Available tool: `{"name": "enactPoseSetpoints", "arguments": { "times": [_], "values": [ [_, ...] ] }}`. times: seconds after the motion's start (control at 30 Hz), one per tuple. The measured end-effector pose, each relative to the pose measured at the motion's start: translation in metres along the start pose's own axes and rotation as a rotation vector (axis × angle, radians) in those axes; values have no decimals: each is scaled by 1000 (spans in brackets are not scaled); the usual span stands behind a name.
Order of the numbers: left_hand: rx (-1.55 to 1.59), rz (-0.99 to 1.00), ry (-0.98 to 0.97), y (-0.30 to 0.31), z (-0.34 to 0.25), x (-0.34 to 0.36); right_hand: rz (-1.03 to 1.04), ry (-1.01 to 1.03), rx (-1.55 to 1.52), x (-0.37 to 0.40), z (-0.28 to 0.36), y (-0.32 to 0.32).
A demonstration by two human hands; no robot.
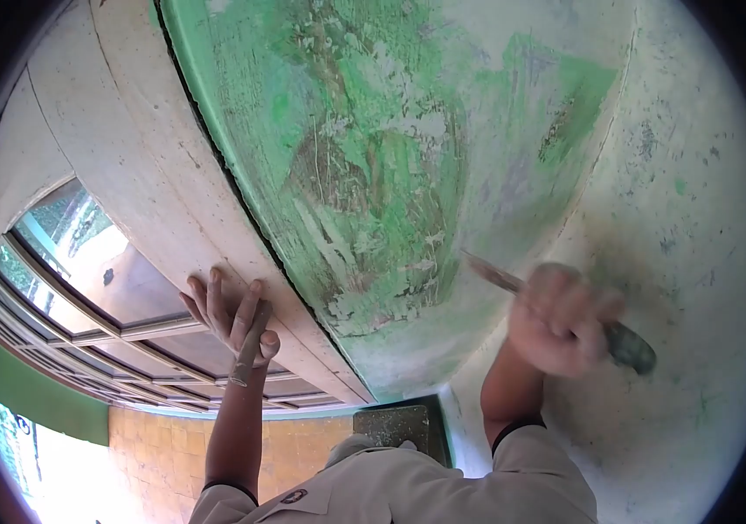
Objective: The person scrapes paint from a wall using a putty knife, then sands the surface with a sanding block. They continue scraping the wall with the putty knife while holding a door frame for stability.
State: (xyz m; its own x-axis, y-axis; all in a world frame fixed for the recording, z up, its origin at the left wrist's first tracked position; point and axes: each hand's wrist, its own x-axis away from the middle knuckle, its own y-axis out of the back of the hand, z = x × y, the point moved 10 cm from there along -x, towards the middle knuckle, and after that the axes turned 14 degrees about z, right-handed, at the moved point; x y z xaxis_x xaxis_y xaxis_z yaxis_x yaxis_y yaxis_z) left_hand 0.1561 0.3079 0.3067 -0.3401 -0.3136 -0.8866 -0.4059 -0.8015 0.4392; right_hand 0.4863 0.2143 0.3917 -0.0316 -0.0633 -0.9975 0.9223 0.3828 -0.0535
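Note:
My right hand [559, 319], blurred by motion, is closed around a scraper [632, 349]. Its dark green handle sticks out on the right, and its narrow brownish blade points left in front of the green wall [373, 175]. Paint on that wall is flaking, with bare grey-brown and whitish patches. Over on the left, my left hand [229, 316] rests its fingertips on the white wooden frame [172, 192]. A slim grey-brown stick-like tool [251, 345] is held between its thumb and fingers; I cannot tell its exact kind.
A dark gap runs between the frame and the green wall. Window panes in a wooden grid [120, 332] lie left of the frame. A scuffed white wall [670, 218] meets the green one at the right. Yellowish tiles [163, 454] and a dark speckled square surface [393, 425] show below.

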Motion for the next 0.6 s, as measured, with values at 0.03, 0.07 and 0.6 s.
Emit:
{"name": "enactPoseSetpoints", "arguments": {
  "times": [0.03, 0.07, 0.6],
  "values": [
    [-7, -4, -2, 0, 1, -1, -40, 88, -17, 0, 11, 3],
    [-11, -2, -3, 0, 0, -1, -40, 91, -24, -1, 5, 1],
    [-8, -2, -11, 0, 0, 1, 41, -50, 23, 6, -20, -14]
  ]
}}
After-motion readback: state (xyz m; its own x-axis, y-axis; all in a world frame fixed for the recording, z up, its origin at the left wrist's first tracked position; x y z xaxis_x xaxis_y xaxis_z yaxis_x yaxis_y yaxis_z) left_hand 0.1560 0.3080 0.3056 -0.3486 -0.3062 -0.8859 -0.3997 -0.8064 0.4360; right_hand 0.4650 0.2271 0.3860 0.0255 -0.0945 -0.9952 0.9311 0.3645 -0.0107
